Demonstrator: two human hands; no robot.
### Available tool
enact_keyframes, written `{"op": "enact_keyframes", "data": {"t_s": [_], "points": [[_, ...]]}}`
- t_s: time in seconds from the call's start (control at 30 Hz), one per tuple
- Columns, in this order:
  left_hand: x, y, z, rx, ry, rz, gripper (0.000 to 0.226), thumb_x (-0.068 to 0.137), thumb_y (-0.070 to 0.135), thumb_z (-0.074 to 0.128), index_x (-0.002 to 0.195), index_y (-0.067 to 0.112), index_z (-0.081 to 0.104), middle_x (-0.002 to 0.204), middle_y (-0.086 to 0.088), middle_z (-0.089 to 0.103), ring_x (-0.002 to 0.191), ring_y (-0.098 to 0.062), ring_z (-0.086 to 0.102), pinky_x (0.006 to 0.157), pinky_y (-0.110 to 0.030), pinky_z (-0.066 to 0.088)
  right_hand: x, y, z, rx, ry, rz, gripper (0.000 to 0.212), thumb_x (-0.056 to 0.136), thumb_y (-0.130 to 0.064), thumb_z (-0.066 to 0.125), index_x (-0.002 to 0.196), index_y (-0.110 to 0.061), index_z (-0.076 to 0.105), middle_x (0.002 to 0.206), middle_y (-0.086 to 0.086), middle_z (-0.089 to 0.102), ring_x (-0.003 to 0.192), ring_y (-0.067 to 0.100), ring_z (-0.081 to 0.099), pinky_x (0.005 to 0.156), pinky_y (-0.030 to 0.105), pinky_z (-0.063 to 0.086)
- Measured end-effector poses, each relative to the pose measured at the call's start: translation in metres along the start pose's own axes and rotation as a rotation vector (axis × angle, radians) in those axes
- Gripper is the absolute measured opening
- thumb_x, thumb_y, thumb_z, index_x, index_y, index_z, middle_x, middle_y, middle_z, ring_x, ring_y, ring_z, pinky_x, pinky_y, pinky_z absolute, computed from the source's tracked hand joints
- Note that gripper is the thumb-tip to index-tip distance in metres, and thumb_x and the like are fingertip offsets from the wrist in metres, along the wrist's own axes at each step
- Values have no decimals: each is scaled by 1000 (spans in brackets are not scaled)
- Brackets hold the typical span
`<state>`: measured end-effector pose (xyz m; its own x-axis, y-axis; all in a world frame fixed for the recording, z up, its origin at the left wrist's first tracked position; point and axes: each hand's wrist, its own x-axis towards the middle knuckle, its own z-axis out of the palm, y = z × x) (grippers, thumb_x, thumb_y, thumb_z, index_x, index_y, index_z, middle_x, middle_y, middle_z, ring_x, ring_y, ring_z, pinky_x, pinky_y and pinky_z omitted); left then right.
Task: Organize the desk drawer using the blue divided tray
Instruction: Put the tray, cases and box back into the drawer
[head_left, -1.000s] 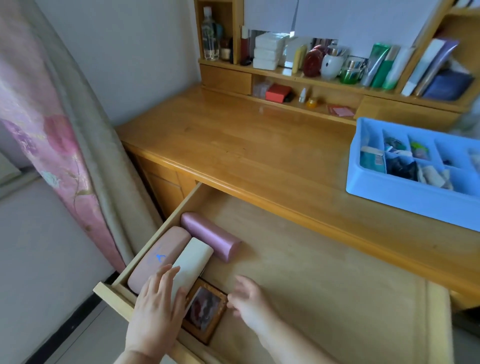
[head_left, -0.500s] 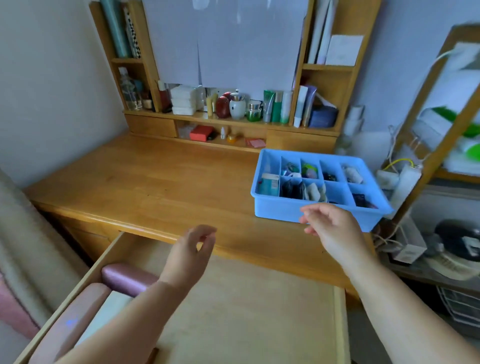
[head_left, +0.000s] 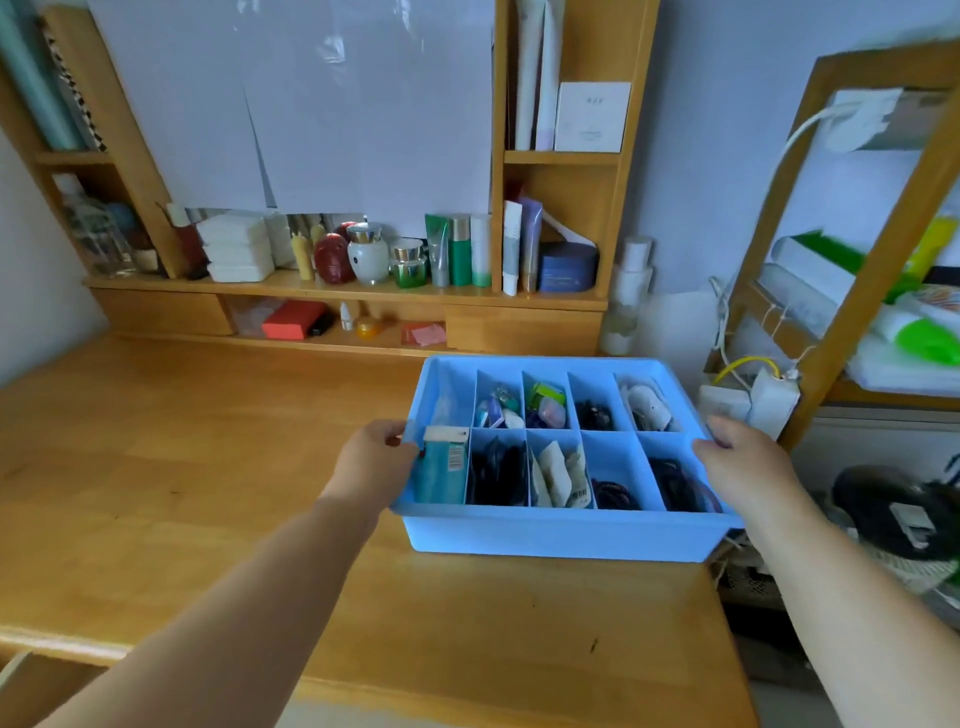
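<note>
The blue divided tray (head_left: 561, 535) stands on the right part of the wooden desk (head_left: 182, 467). Its compartments hold small items: a teal box, dark bands, paper packets, little colourful pieces. My left hand (head_left: 374, 462) grips the tray's left rim, fingers curled over the edge. My right hand (head_left: 743, 462) grips the right rim the same way. Only a corner of the open drawer (head_left: 31, 680) shows at the bottom left; its contents are out of view.
A shelf unit (head_left: 337, 291) at the back of the desk carries bottles, jars, tubes and a red box. A white bottle (head_left: 628, 296) stands behind the tray. To the right, a wooden rack (head_left: 841, 312) with cables and packages is close to the tray.
Both hands left the drawer, rose to the desk top and took hold of the tray's two side rims. The view swung up and right, away from the drawer.
</note>
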<state>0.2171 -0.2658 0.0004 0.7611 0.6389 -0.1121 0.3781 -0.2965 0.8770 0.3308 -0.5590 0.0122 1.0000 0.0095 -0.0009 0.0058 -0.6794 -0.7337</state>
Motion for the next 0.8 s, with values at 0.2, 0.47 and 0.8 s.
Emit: {"op": "enact_keyframes", "data": {"t_s": [0.2,0.47,0.8], "points": [[4,-2,12,99,26,20,24,91,14,40,84,17,62,64,1,56,52,-15,47,44,-20,32,12,7,-1,22,-15,25,22,96,-14,45,101,-1,63,80,18,58,70,28,53,67,37,43],[-68,-15,-40,79,53,47,22,93,16,45,85,9,65,62,-2,55,49,-14,44,40,-19,29,-70,10,-16,126,-52,27,20,96,-19,46,90,-13,64,63,8,52,54,20,44,52,26,29],[-211,-68,-174,193,12,-27,14,88,18,62,87,23,75,78,-6,74,75,-28,68,70,-38,54,-256,2,-54,555,-436,93,16,92,-13,56,103,-16,69,92,9,73,88,28,67,74,38,52]]}}
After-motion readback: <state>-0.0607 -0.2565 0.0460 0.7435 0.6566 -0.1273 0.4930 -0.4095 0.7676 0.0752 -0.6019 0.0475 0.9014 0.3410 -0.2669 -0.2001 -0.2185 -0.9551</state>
